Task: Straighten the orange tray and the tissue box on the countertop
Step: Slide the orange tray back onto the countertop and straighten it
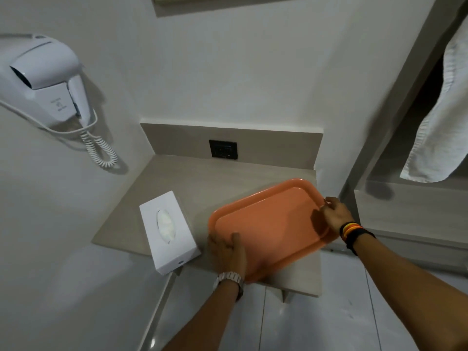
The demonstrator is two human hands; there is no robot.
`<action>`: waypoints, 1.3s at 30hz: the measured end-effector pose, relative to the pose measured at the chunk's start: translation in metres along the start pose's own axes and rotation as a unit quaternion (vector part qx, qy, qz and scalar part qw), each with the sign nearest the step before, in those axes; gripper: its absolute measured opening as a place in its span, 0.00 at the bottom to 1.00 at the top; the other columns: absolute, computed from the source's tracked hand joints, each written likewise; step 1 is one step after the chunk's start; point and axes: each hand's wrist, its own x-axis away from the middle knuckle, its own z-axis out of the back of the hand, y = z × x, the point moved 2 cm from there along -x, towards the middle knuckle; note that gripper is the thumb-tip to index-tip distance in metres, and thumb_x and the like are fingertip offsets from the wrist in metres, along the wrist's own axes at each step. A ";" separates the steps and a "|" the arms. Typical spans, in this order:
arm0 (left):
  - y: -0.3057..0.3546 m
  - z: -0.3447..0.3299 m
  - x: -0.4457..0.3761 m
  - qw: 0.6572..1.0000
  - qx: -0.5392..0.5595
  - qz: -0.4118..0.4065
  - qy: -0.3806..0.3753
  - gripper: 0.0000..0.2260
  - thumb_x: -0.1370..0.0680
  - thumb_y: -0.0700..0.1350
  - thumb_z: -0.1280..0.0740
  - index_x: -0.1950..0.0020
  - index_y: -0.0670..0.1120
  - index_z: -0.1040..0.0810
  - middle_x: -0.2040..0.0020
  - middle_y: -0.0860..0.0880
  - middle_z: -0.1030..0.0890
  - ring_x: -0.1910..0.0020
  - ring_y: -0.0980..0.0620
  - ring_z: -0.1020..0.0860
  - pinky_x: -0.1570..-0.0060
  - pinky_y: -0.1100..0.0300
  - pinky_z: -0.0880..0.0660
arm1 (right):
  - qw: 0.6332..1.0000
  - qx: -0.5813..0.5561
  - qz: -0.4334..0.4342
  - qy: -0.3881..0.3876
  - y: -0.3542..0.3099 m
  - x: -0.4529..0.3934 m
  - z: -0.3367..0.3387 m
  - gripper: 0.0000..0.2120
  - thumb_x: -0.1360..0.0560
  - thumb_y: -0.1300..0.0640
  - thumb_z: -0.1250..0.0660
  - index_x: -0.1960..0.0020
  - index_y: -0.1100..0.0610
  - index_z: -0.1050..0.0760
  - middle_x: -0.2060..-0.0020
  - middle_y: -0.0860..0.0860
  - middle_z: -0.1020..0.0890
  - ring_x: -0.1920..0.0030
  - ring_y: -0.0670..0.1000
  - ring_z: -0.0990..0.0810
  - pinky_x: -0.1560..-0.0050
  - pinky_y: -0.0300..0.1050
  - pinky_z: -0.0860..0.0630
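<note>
Table: beige top in a wall corner, w/ a low backsplash along the far edge. Its near edge runs across mid-scene, pale floor below.

Orange tray: biggest item on the table, right half. Sits skewed, long side running near-left to far-right, not square w/ the table edges. Far-right corner is close to the table's far-right corner; near-left corner is just above the near edge. Tray is bare inside.

Tissue box: white, left of the tray, near-left part of the table. Also skewed, and its near end overhangs the near edge a bit. Oval slot on top w/ tissue showing. Box and tray are apart, narrow strip of table between.

Hair dryer: white, wall-mounted far left, coiled cord hanging under it.

Towel: white, hanging at far right.

Left hand: on the tray's near-left corner, fingers laid over the rim, thumb side toward the tissue box; clasping the tray rim. Pale watch on that wrist.

Right hand: at the tray's right short end, fingers curled over the rim there, gripping it. Coloured bands plus a dark band on that wrist.

Wall socket: dark plate in the backsplash, mid far edge.
</note>
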 end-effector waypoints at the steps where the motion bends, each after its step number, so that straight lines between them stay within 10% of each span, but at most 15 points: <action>1: 0.009 0.006 -0.016 1.000 -0.017 -0.011 0.004 0.34 0.18 0.60 0.42 0.17 0.48 0.51 0.19 0.41 0.40 0.26 0.36 0.33 0.31 0.39 0.32 | 1.000 -0.014 -0.001 0.005 -0.006 0.001 -0.002 0.23 0.21 0.57 0.39 0.27 0.55 0.33 0.31 0.60 0.26 0.33 0.64 0.26 0.31 0.61 0.31; 22: 0.113 0.064 -0.327 0.989 -0.074 -0.037 -0.120 0.35 0.19 0.64 0.44 0.19 0.42 0.44 0.20 0.39 0.39 0.25 0.36 0.34 0.28 0.39 0.33 | 0.975 -0.151 -0.122 0.105 -0.123 -0.043 -0.145 0.20 0.22 0.58 0.38 0.30 0.57 0.29 0.32 0.62 0.26 0.34 0.65 0.27 0.30 0.62 0.31; 39: 0.073 0.047 -0.360 0.983 -0.092 -0.009 -0.156 0.39 0.20 0.65 0.44 0.17 0.48 0.56 0.16 0.44 0.48 0.19 0.40 0.44 0.24 0.40 0.43 | 0.971 -0.116 -0.136 0.159 -0.125 -0.059 -0.183 0.20 0.22 0.58 0.37 0.31 0.61 0.28 0.35 0.64 0.23 0.37 0.66 0.25 0.36 0.56 0.29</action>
